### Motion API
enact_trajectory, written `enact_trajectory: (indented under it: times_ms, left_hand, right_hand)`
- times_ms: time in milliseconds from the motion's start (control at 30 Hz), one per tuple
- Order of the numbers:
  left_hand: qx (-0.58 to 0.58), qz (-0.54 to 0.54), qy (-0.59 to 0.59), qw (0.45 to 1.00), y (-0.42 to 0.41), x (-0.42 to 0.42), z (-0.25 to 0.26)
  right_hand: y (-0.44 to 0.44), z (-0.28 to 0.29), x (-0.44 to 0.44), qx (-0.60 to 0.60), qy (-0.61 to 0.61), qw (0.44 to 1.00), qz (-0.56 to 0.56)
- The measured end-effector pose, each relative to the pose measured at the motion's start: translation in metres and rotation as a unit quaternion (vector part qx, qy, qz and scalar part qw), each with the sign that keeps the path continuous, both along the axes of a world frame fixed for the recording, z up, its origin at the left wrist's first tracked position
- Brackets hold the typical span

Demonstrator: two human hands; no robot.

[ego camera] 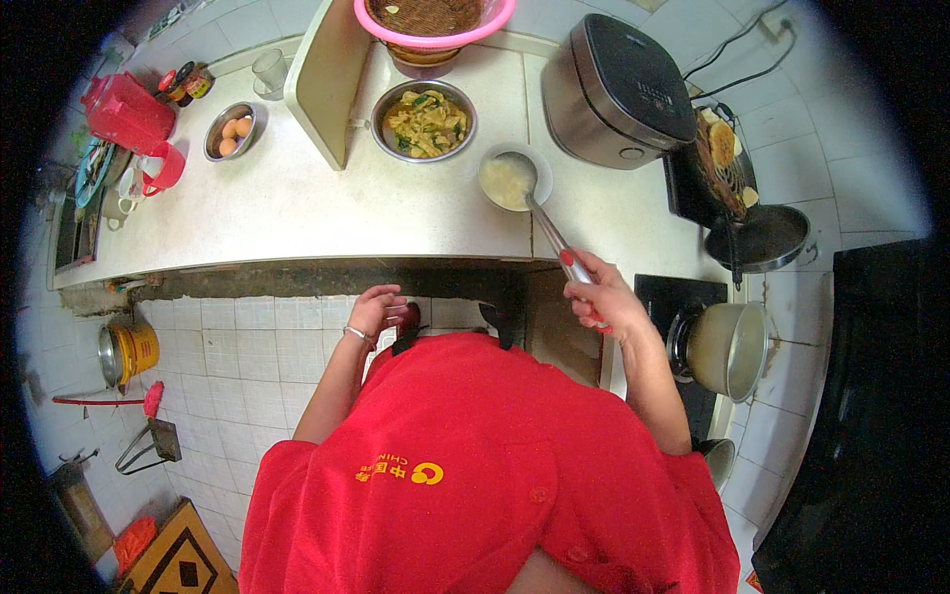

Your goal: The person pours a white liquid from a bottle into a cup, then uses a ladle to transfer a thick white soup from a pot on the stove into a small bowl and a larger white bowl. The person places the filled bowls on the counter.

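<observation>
My right hand (605,293) grips the handle of a metal ladle (549,223) with red parts on it. The ladle's bowl is over a small white bowl (544,185) on the counter; pale, soupy food (505,180) shows there, though whether it lies in the ladle or the bowl is partly unclear. My left hand (378,308) is held in front of the counter's edge, fingers apart and holding nothing. Left of the white bowl stands a metal bowl (378,137) of yellowish food with green pieces (427,125).
A rice cooker (620,96) stands at the back right, near a frying pan (768,241). A pot (724,349) sits on the stove at right. An upright panel (323,89) divides the counter; beyond it are a bowl of eggs (236,128), a glass (269,70) and red pitcher (130,111).
</observation>
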State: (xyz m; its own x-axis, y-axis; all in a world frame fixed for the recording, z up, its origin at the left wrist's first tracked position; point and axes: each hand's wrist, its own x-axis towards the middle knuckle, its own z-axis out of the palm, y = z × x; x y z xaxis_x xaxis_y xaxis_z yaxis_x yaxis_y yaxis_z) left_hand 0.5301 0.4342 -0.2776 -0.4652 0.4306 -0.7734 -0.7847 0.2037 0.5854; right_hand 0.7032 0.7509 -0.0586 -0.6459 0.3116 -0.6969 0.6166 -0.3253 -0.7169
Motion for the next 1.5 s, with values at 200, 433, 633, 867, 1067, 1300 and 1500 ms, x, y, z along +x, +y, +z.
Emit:
enact_trajectory:
  times_ms: [200, 433, 633, 867, 1067, 1300, 1500]
  left_hand:
    - [-0.002, -0.003, -0.001, 1.0, 0.004, -0.001, 0.002]
    - [-0.002, -0.012, -0.005, 1.0, 0.006, -0.003, 0.0]
    - [-0.002, -0.02, -0.005, 1.0, 0.011, -0.004, 0.003]
    - [0.0, -0.03, -0.005, 1.0, 0.013, -0.005, 0.008]
    - [-0.014, -0.023, 0.004, 1.0, 0.01, -0.001, 0.01]
    - [-0.016, -0.011, -0.003, 1.0, 0.003, 0.002, 0.008]
    - [-0.029, -0.015, 0.0, 0.999, 0.003, 0.006, 0.013]
  right_hand:
    - [-0.001, 0.026, 0.005, 0.003, 0.022, 0.999, -0.036]
    - [-0.009, 0.051, 0.017, 0.284, 0.01, 0.957, 0.064]
    - [-0.002, 0.031, 0.036, 0.561, 0.13, 0.805, 0.141]
    - [-0.005, 0.001, 0.038, 0.608, -0.007, 0.764, 0.217]
    - [0.003, -0.027, 0.022, 0.597, -0.087, 0.758, 0.247]
    - [0.017, -0.068, 0.03, 0.498, 0.123, 0.839, 0.182]
    - [0.022, 0.001, 0.011, -0.065, 0.023, 0.997, -0.018]
